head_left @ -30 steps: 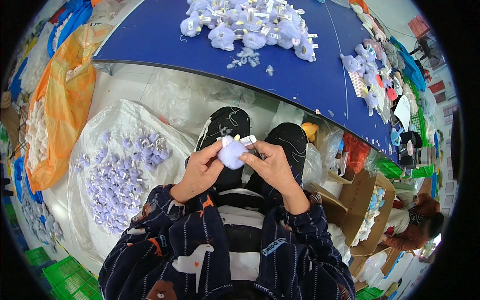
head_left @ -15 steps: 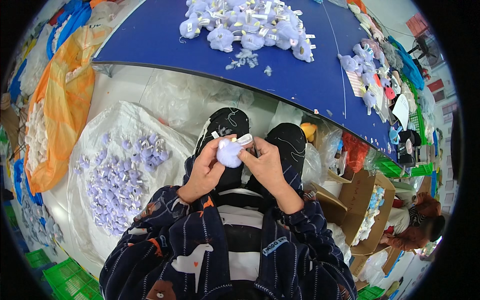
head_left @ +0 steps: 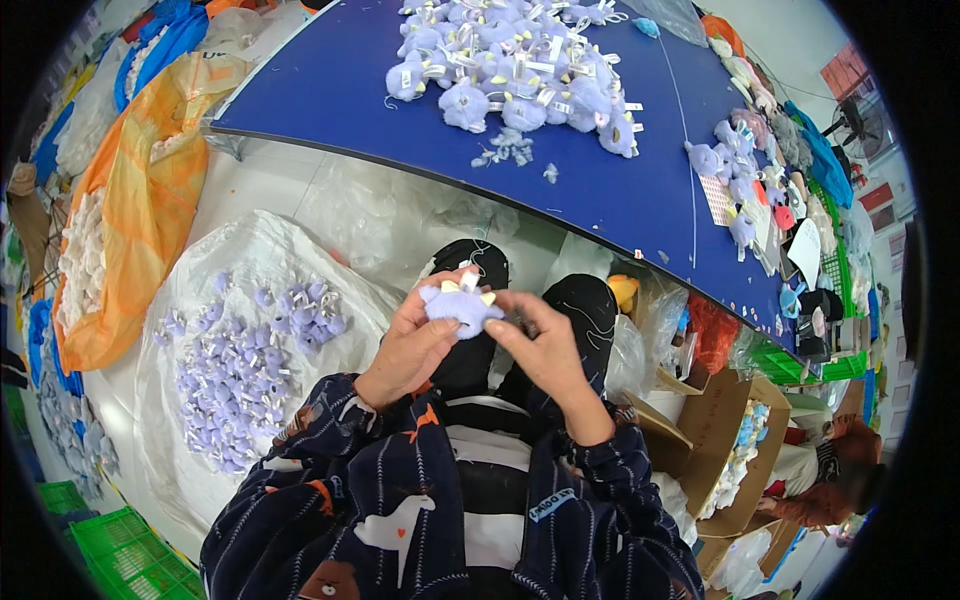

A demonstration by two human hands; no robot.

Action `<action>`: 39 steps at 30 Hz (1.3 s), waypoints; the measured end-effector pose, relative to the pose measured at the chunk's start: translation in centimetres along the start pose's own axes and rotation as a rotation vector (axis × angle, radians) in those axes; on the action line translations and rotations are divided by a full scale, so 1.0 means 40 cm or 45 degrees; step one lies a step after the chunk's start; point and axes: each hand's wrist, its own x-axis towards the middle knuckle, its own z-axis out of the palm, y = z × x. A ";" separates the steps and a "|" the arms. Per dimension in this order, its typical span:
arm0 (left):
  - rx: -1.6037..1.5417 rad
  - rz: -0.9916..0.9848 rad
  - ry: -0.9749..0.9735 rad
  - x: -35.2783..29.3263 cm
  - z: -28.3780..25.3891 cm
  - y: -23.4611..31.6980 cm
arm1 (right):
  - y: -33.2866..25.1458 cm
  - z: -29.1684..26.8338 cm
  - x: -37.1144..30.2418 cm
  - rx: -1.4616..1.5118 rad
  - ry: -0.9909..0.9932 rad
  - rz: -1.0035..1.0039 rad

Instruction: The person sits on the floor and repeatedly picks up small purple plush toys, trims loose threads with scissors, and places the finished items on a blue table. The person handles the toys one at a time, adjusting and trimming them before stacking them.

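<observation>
the blue table (head_left: 330, 95) sweeps across the top, curving from ten o'clock round to three o'clock, and a heap of lilac plush toys with white tags (head_left: 510, 65) sits on it at twelve o'clock. at nine o'clock an orange plastic bag (head_left: 140, 200) slumps on the floor, white stuffing showing at its mouth. just below it, from eight to seven o'clock, a big clear plastic sack (head_left: 260, 250) lies open with a scatter of small lilac pieces (head_left: 240, 370) spread inside. over at four o'clock an open cardboard box (head_left: 715, 430) holds more pale toys, and a green crate (head_left: 120, 550) peeks in at seven o'clock. more plush bits line the table's far edge (head_left: 735, 170) at two o'clock. and here in the centre, above the dark patterned sleeves, the left hand (head_left: 415, 345) is closed round the underside of a small lilac plush toy (head_left: 460, 305), thumb and fingers gripping it from the nine o'clock side. the right hand (head_left: 545, 345) comes in from three o'clock, fingertips pinching the toy's edge. the toy is up off the lap, between both hands, over the black shoes (head_left: 530, 290), its yellow and white tabs pointing to twelve o'clock.
</observation>
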 end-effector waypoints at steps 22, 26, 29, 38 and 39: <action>0.632 -0.051 -0.024 0.001 0.010 0.027 | 0.001 0.006 0.064 0.585 0.040 0.325; 0.559 -0.051 0.013 0.002 0.006 0.022 | 0.020 0.003 0.071 0.810 0.000 0.397; 0.565 0.042 0.066 0.003 -0.003 0.013 | 0.007 -0.017 0.061 0.520 0.000 0.316; 0.478 -0.056 0.176 0.011 0.009 0.021 | 0.002 0.005 0.034 0.101 -0.006 0.149; 0.523 -0.065 0.202 0.012 0.011 0.021 | 0.002 0.007 0.035 0.081 -0.023 0.165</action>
